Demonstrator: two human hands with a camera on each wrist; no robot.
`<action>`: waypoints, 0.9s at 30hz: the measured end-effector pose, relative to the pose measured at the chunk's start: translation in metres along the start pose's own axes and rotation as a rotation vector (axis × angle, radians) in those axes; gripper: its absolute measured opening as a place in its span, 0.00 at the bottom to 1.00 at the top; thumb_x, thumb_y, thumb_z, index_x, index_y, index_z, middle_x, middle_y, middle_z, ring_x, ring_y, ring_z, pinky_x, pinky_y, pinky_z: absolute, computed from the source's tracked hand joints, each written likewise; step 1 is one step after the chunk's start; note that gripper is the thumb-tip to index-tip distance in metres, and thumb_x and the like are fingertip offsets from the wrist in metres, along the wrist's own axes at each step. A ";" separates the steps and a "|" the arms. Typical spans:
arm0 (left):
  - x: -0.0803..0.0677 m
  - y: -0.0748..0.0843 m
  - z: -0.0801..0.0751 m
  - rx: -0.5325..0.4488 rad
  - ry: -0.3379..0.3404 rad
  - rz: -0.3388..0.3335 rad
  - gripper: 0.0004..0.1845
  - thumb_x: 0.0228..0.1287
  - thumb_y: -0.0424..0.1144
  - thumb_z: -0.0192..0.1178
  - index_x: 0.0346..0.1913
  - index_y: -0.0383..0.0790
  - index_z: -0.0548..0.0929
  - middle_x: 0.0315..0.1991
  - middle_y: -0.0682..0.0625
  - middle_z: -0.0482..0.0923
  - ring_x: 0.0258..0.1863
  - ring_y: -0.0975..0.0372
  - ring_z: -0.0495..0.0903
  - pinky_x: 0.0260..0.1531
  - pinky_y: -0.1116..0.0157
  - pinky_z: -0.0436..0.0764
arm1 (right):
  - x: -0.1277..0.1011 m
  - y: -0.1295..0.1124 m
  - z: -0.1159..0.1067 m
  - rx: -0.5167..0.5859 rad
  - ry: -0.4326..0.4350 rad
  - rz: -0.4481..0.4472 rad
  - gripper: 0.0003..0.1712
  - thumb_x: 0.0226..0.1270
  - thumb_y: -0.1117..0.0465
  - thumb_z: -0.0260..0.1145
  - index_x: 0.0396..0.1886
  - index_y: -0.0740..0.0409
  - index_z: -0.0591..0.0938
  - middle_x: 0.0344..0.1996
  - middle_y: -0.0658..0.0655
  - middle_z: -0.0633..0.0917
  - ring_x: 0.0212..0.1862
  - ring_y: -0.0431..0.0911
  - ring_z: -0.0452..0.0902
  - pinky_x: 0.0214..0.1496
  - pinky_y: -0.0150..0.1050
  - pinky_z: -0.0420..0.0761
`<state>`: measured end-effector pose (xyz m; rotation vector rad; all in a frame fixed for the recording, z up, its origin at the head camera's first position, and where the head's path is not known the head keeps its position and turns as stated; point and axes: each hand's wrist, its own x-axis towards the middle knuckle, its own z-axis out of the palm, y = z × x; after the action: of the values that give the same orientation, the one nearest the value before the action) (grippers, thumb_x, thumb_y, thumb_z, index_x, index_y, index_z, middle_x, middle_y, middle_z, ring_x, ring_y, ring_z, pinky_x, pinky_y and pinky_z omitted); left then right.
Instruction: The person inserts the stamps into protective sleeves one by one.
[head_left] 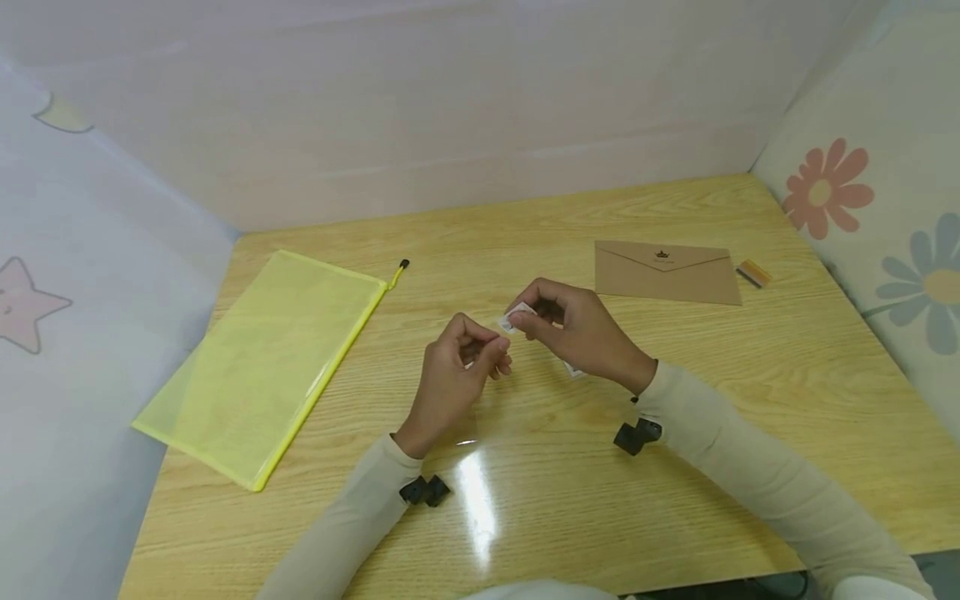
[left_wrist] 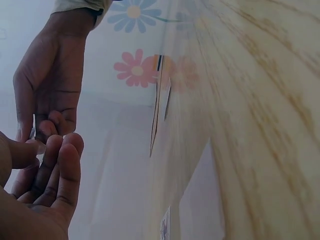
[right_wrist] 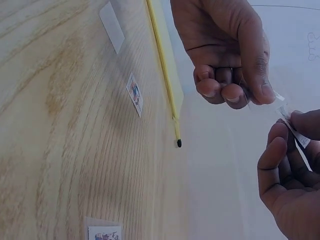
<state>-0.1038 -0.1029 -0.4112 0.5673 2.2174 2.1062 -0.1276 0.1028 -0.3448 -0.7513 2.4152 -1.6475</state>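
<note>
A light wooden table (head_left: 675,433) with a plain grain fills the view, boxed in by pale fabric walls: the one on the right is printed with pink and blue flowers, the one on the left with a pink star. A glare of lamp light lies on the wood near the person.

Both hands are raised just above the middle of the table, close together. The right hand (head_left: 581,333) has its fingers curled and pinches a small white sticker sheet (head_left: 517,317) between thumb and forefinger; the sheet is a thin, glossy slip, seen edge-on from the right wrist view, and any print on it is too small to read. The left hand (head_left: 457,375) is curled too, thumb against fingertips right at the slip's end; whether it actually grips it cannot be told.

A yellow mesh zip pouch (head_left: 262,367) lies flat at the left. A brown envelope (head_left: 663,272) lies at the far right, flap side up, with a small dark crown-like emblem; its lettering is unreadable. Just beside it lies a small orange-and-white packet (head_left: 753,272). The wrist views show small stickers (right_wrist: 134,93) lying on the wood.
</note>
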 end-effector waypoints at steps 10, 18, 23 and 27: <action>0.000 -0.005 -0.003 -0.094 -0.022 -0.023 0.07 0.75 0.35 0.58 0.47 0.35 0.74 0.34 0.39 0.84 0.30 0.44 0.85 0.30 0.51 0.84 | 0.004 0.016 0.001 0.032 -0.016 -0.033 0.04 0.76 0.59 0.63 0.44 0.52 0.82 0.34 0.52 0.82 0.32 0.48 0.76 0.35 0.40 0.78; 0.000 -0.002 -0.003 -0.089 -0.029 -0.029 0.06 0.75 0.33 0.58 0.46 0.34 0.74 0.34 0.38 0.83 0.30 0.44 0.84 0.30 0.51 0.84 | 0.004 0.021 0.001 0.044 -0.020 -0.045 0.04 0.76 0.57 0.63 0.44 0.50 0.82 0.36 0.54 0.83 0.33 0.51 0.79 0.37 0.43 0.81; 0.000 0.016 0.000 -0.086 -0.035 -0.050 0.05 0.75 0.30 0.56 0.46 0.30 0.73 0.34 0.33 0.82 0.30 0.39 0.83 0.31 0.45 0.83 | 0.001 0.002 -0.001 0.070 -0.022 -0.036 0.04 0.76 0.65 0.61 0.45 0.60 0.81 0.34 0.62 0.82 0.32 0.49 0.78 0.37 0.45 0.81; 0.001 0.009 -0.002 -0.093 -0.038 -0.063 0.05 0.75 0.30 0.56 0.46 0.31 0.73 0.33 0.34 0.82 0.30 0.40 0.83 0.32 0.42 0.81 | 0.001 0.000 -0.002 0.087 -0.029 -0.055 0.05 0.76 0.67 0.61 0.45 0.62 0.81 0.32 0.63 0.82 0.32 0.54 0.79 0.37 0.41 0.81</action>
<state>-0.1030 -0.1041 -0.4016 0.5199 2.0770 2.1352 -0.1294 0.1036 -0.3441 -0.8293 2.3063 -1.7374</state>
